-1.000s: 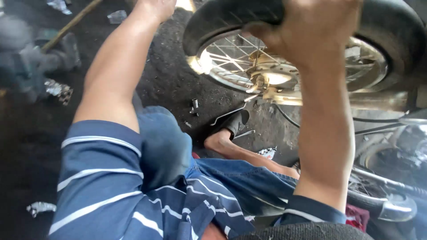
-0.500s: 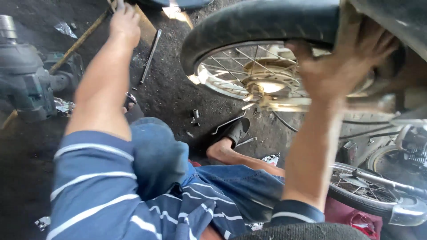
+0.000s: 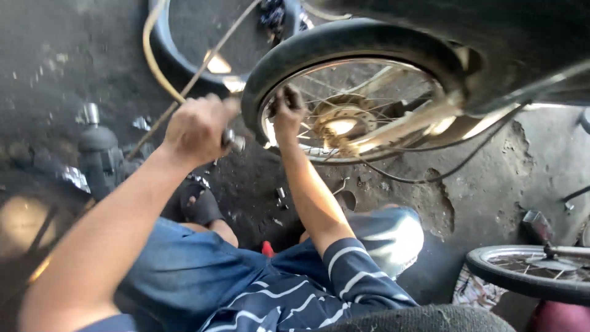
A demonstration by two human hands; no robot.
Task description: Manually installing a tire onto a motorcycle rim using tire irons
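A spoked motorcycle wheel [image 3: 350, 43] with a black tyre hangs just above the dirty concrete floor ahead of me. My right hand [image 3: 286, 112] reaches up and grips the left side of its rim, fingers hooked among the spokes. My left hand [image 3: 196, 126] is a closed fist just left of the tyre, wrapped around a short metal tool [image 3: 232, 141] whose silver end pokes out toward the wheel. I sit low in blue jeans and a striped shirt, with one sandalled foot [image 3: 198, 208] on the floor below the left hand.
A second spoked wheel [image 3: 528, 270] lies at the bottom right. A loose tyre [image 3: 161, 46] and a tan hose [image 3: 150, 58] lie at the top left. A grey cylindrical engine part [image 3: 95, 147] stands at left. Small bolts [image 3: 280, 193] and a black cable [image 3: 430, 175] lie under the wheel.
My left hand has come back from the far floor and now holds a metal tool beside the tyre. My right hand has dropped from the tyre's top to the rim's left side.
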